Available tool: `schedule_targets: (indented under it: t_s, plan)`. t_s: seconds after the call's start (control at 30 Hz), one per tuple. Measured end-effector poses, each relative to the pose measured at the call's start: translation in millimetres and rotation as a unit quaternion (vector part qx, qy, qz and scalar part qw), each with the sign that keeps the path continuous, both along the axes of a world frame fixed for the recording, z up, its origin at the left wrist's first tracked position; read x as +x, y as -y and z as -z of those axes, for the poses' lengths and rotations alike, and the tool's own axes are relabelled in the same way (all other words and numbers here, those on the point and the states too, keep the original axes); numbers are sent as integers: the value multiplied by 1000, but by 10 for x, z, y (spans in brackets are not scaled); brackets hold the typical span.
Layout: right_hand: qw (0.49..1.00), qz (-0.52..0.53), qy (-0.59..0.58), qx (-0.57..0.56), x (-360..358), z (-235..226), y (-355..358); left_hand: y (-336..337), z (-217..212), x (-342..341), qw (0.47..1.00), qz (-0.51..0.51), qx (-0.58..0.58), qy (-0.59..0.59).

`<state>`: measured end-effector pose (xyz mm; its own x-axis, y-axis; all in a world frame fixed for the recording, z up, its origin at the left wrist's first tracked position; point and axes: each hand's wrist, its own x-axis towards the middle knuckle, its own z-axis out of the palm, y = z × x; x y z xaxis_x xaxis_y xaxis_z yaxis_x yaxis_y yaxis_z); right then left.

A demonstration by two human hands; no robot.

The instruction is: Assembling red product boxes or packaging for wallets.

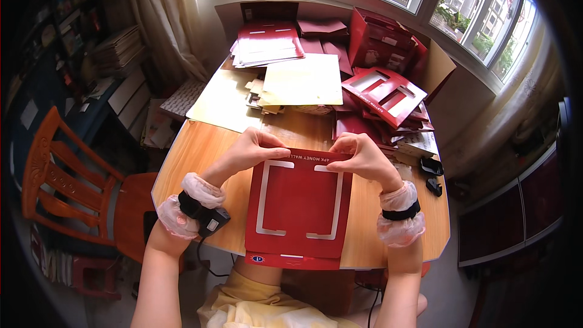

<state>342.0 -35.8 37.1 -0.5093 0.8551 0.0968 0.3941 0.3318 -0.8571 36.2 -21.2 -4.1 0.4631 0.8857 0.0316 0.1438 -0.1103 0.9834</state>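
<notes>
A flat red cardboard sleeve with two white-edged bracket-shaped cut-outs hangs between my hands over the near edge of the wooden table. My left hand pinches its far left corner between thumb and fingers. At the far right corner, my right hand pinches it the same way. The sleeve's near end reaches past the table edge above my lap. Beyond my hands lies a pale yellow sheet on top of small stacked pieces.
Red printed sleeves are stacked at the far left of the table. A pile of red window-cut packs and an upright red box stand far right. Small black objects lie at the right edge. A wooden chair is on the left.
</notes>
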Motion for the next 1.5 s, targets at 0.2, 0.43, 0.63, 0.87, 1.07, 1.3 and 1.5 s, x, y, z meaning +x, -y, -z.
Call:
schedule_targets:
  t_s: [0.2,0.43,0.63,0.87,1.07,1.3,1.5]
  plan:
    - [994,54,-68,-66,-47,-70,42,-11,13,-1,999,-29,-11,39]
    - [976,142,-116,-119,-3,108,-29,-33,6,-6,998,-42,-6,54]
    - [958,114,-235,-121,-118,239,-50,-73,34,-97,1000,-17,-22,12]
    - [956,89,-220,-172,-140,236,-13,94,-38,106,996,37,2,-85]
    - [954,81,-164,-237,-275,271,18,195,30,242,997,45,-4,-68]
    - [958,38,-165,-233,-309,306,-24,107,90,218,998,59,-23,-20]
    - [944,99,-207,-236,-237,193,-24,-44,95,-44,993,59,-46,-93]
